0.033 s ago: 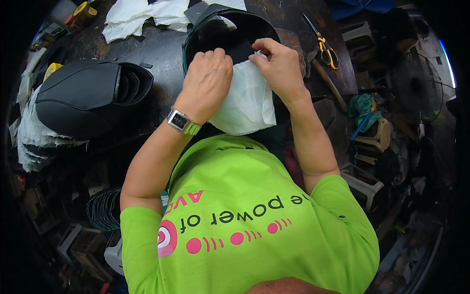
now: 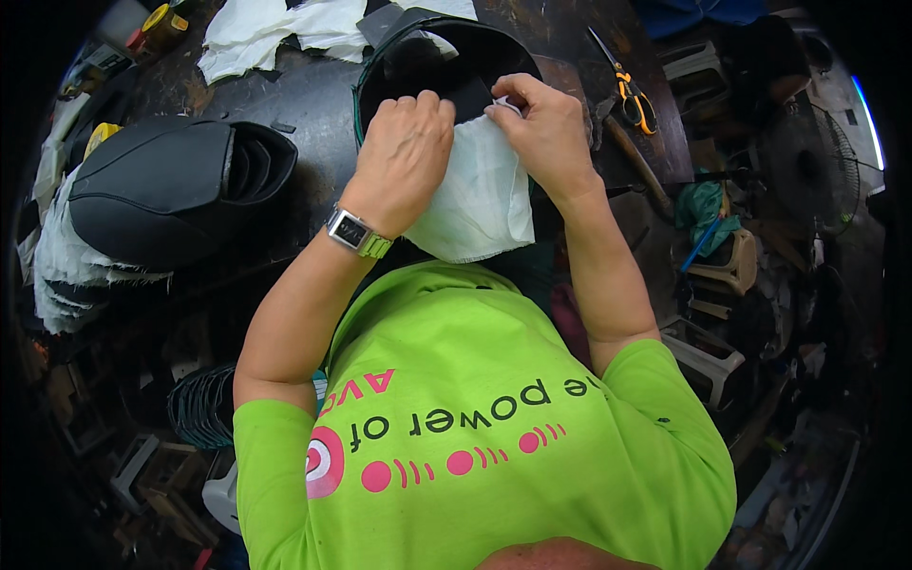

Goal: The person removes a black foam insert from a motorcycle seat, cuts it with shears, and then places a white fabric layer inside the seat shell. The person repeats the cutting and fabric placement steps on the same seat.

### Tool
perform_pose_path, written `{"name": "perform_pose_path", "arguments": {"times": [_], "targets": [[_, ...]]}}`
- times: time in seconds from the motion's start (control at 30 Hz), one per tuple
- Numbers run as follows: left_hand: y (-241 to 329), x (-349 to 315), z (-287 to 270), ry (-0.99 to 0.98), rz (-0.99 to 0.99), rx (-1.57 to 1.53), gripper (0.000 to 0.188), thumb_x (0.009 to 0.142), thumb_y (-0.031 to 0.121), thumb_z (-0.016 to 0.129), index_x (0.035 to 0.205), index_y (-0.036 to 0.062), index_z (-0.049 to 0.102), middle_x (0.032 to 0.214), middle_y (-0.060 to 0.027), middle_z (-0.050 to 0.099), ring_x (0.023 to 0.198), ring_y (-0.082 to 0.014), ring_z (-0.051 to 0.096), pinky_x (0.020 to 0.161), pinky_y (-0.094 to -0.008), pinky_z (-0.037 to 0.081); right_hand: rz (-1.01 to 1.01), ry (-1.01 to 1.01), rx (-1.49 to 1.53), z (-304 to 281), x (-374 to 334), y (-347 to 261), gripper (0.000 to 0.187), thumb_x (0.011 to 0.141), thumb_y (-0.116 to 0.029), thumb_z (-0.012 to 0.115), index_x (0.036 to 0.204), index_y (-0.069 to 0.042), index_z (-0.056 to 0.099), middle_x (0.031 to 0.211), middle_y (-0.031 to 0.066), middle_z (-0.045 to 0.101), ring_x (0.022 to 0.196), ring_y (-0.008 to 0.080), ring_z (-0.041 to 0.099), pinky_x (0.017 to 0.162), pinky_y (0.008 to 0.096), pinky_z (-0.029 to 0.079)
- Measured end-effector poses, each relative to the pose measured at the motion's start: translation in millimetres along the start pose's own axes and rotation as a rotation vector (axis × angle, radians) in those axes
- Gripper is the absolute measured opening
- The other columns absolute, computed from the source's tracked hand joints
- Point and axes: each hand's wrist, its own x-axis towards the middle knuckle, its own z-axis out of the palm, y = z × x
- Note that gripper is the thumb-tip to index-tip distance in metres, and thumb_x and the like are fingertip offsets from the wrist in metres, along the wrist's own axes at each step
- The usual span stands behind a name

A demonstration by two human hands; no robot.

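Observation:
A piece of thin white cloth (image 2: pixel 480 195) with a frayed lower edge hangs over the near side of a black, curved, hollow piece (image 2: pixel 518 52) that looks like a shoe upper. My right hand (image 2: pixel 551 128) pinches the cloth's upper edge between thumb and forefinger. Beside it, my left hand (image 2: pixel 404 152) lies back-up at the cloth's upper left, fingers curled down over it, the fingertips hidden. A watch (image 2: pixel 351 231) with a green strap sits on my left wrist.
Left on the dark table (image 2: pixel 318 119) lies a stack of nested black uppers (image 2: pixel 152 190) with white cloth. More white cloth (image 2: pixel 247 38) lies at the back. Orange-handled scissors (image 2: pixel 627 90) and a wooden-handled tool (image 2: pixel 641 166) lie right. Stools (image 2: pixel 736 266) and a fan (image 2: pixel 817 171) stand beyond.

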Motion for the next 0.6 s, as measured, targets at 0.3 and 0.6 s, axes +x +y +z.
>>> {"name": "perform_pose_path", "arguments": {"times": [0.3, 0.6], "targets": [[3, 4, 15, 0.080, 0.015, 0.047, 0.038, 0.097, 0.018, 0.060, 0.133, 0.0108, 0.066, 0.113, -0.0105, 0.061, 0.093, -0.0287, 0.061, 0.083, -0.0384, 0.050, 0.162, 0.230, 0.048, -20, 10, 33, 0.012, 0.080, -0.011, 0.080, 0.084, -0.004, 0.070, 0.069, 0.0077, 0.067, 0.064, 0.0169, 0.066, 0.063, 0.0313, 0.052], [13, 25, 12, 0.084, 0.004, -0.129, 0.027, 0.095, 0.013, 0.056, 0.114, -0.0029, 0.067, 0.120, -0.0180, 0.063, 0.104, -0.0344, 0.064, 0.087, -0.0439, 0.053, 0.472, -0.372, 0.734, -26, -2, 46, 0.046, 0.092, -0.025, 0.078, 0.129, -0.002, 0.064, 0.102, 0.0014, 0.072, 0.084, 0.0036, 0.065, 0.066, 0.0204, 0.052]]}}
